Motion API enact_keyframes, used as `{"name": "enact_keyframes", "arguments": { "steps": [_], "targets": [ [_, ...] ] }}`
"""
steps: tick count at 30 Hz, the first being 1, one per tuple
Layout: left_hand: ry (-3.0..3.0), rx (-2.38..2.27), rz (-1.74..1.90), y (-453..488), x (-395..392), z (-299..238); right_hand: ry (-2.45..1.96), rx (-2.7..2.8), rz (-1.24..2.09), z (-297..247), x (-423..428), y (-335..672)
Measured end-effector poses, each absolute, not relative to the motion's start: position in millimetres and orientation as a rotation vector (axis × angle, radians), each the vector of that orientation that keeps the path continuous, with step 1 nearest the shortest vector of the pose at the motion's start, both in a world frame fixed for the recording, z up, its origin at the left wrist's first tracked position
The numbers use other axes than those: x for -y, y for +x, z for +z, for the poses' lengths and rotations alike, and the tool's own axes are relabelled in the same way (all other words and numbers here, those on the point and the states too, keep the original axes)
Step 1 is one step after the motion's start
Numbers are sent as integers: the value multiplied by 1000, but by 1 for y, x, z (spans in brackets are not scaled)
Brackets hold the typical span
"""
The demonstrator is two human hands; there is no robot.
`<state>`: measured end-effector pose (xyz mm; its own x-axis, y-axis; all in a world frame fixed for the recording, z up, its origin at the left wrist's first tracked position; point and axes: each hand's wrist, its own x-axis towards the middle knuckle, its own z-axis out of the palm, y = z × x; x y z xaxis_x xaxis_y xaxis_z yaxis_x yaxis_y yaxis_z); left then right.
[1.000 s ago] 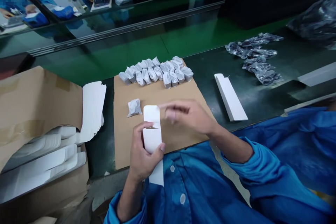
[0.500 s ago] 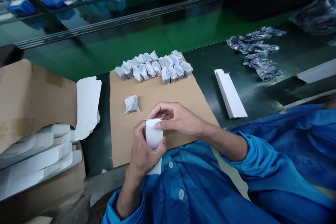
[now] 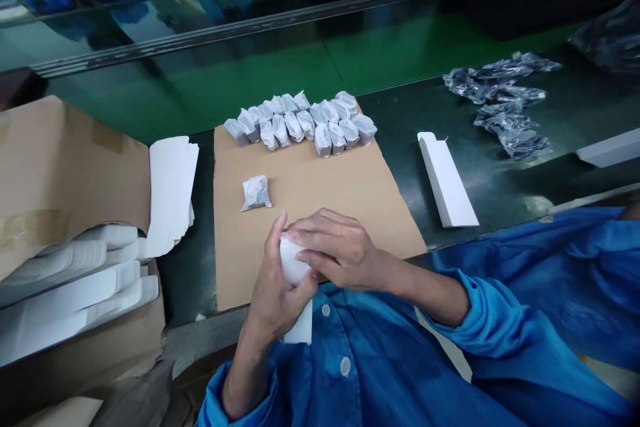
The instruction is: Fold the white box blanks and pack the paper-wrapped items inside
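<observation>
A long white carton stands tilted in front of my chest, its lower part reaching down against my blue jacket. My left hand is closed around its sides, thumb across the near face. My right hand lies over the top end, fingers pressed on the carton's upper edge and thumb on the near face; the end flap is hidden beneath them. Beyond the hands, one small paper-wrapped packet rests on the cardboard sheet. Several similar wrapped packets stand in rows along the sheet's far edge.
On the left, a brown cardboard box holds flat white cartons, with more flat cartons beside it. A formed white carton lies to the right, near dark items in clear plastic bags. Another person's blue sleeve is at right.
My right hand has moved from holding the carton's top edge to covering its top end. The top flap line, visible before, is now hidden. The view has shifted slightly.
</observation>
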<state>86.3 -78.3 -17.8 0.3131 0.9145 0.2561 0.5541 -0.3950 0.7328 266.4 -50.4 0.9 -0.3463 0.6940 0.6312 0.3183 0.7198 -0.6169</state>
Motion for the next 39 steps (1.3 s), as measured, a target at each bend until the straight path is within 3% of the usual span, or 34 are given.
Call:
{"name": "enact_keyframes", "arguments": {
  "steps": [4,16,21,23,27,31,33,36,39],
  "targets": [
    [1927,-1268,882,86,80,-20,-756,2040,258,-12,51,258],
    [1192,-1611,1316,76,70,-30,-766,2435,762,15,-4,224],
    [1132,-1608,1552,56,35,-37,-878,2667,299,19,-73,228],
    [1192,-1686,1572,46,32,-36,-843,2823,304,15,-88,226],
    [1968,-1773,1199,30,51,-22,-933,2820,490,20,-91,245],
    [2724,-1242,401,33,57,-7,-1005,2897,945,34,-77,291],
    [2832,-1155,255,38,51,-7,-1295,2849,765,33,-63,309],
    [2924,-1227,189,41,50,-12,-1681,2539,232,22,-32,324],
    [2942,-1241,150,33,62,-12,-1460,2550,256,6,-4,332]
  ]
}}
